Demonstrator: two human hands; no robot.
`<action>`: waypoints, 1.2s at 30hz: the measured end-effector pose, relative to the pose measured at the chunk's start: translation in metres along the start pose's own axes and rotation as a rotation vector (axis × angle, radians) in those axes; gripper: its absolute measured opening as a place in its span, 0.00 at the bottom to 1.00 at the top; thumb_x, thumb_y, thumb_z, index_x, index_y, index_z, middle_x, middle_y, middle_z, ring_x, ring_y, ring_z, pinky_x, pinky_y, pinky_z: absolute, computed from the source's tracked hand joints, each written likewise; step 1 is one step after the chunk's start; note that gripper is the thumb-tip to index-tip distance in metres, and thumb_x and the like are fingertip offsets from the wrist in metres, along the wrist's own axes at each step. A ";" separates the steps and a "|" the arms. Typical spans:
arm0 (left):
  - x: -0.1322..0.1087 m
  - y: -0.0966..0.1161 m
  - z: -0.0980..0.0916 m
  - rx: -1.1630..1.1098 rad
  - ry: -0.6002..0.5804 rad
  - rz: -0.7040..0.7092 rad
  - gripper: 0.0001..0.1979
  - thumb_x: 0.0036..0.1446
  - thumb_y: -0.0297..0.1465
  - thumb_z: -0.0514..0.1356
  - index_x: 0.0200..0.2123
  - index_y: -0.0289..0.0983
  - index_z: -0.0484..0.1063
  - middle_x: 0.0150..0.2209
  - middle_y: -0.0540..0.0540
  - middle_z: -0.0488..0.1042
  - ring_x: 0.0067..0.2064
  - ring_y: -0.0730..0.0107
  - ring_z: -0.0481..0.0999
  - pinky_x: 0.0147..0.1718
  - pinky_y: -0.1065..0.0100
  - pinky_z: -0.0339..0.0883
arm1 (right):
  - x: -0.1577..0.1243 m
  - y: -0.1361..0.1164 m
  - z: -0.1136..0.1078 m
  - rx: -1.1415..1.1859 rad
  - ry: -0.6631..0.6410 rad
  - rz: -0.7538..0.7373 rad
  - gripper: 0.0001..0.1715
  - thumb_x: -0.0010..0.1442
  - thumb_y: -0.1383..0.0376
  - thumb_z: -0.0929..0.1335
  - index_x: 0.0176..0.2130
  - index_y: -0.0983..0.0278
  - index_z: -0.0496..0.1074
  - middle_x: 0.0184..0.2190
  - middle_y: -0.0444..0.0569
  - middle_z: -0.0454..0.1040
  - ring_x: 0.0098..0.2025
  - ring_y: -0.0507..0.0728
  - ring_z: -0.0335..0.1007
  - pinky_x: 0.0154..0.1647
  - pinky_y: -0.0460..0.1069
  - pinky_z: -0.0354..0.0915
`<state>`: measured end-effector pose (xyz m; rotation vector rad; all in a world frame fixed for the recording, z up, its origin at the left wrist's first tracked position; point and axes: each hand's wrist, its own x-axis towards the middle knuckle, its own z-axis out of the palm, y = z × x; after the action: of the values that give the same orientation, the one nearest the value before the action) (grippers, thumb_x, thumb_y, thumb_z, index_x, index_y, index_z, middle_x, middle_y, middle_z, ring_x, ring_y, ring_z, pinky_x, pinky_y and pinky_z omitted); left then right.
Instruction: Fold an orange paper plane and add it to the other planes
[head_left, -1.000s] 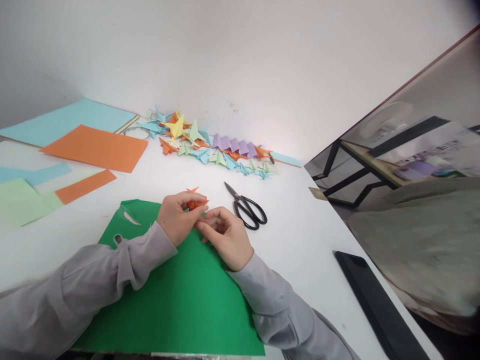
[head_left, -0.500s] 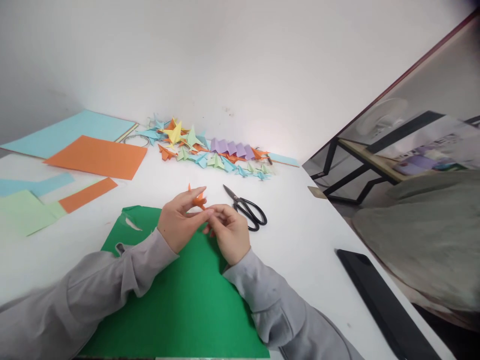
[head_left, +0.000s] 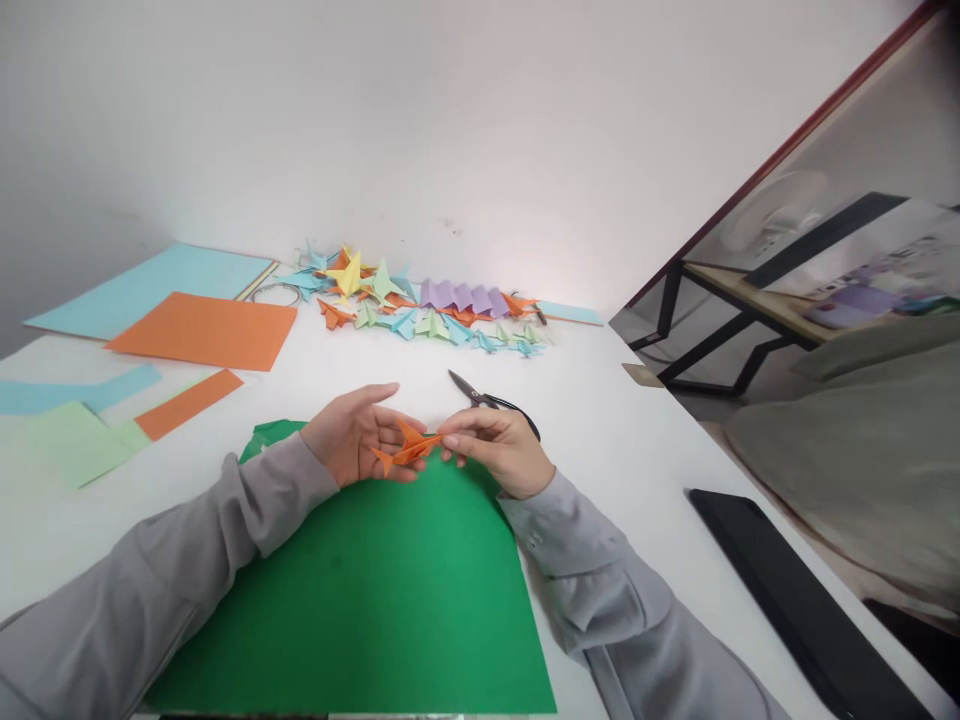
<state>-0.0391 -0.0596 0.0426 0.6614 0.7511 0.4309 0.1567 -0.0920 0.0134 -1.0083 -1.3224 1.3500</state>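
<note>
An orange origami figure, fish-like with pointed fins and a forked tail, is above the green sheet. My right hand pinches its thin tip between thumb and fingers. Behind the figure, my left hand is open with the palm turned up and fingers spread. The figure lies across those fingers, though I cannot tell how much they bear. Just beyond my right hand, black-handled scissors lie on the white table, their handles partly covered by it.
Several origami figures and a pleated purple paper piece lie along the wall. To the left are a blue sheet, an orange sheet and paper strips. A dark flat object rests near the right edge.
My left hand has let go of its pinch and opened palm up. My right hand has moved slightly right, keeping the tip, and the orange figure now shows whole.
</note>
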 end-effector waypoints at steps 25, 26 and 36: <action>0.000 -0.025 0.019 0.239 -0.018 0.373 0.13 0.42 0.30 0.67 0.33 0.33 0.71 0.28 0.47 0.75 0.27 0.69 0.76 0.24 0.65 0.74 | 0.005 0.006 0.004 0.196 -0.013 -0.002 0.14 0.44 0.64 0.73 0.31 0.65 0.68 0.19 0.40 0.71 0.19 0.48 0.68 0.15 0.41 0.61; 0.000 -0.025 0.019 0.231 -0.019 0.360 0.13 0.41 0.30 0.67 0.33 0.33 0.72 0.28 0.47 0.75 0.27 0.68 0.76 0.24 0.65 0.74 | 0.005 0.006 0.004 0.193 -0.010 -0.002 0.14 0.44 0.64 0.73 0.31 0.65 0.67 0.19 0.40 0.71 0.19 0.48 0.68 0.15 0.41 0.61; 0.002 -0.024 0.018 0.362 0.086 0.401 0.12 0.38 0.29 0.69 0.30 0.32 0.77 0.22 0.48 0.75 0.25 0.70 0.74 0.25 0.66 0.74 | 0.000 0.005 0.005 -0.134 0.107 -0.177 0.11 0.50 0.61 0.70 0.34 0.64 0.69 0.26 0.44 0.69 0.25 0.50 0.66 0.18 0.44 0.62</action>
<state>-0.0216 -0.0829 0.0349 1.1487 0.7866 0.7009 0.1518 -0.0926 0.0093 -1.0135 -1.4007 1.0719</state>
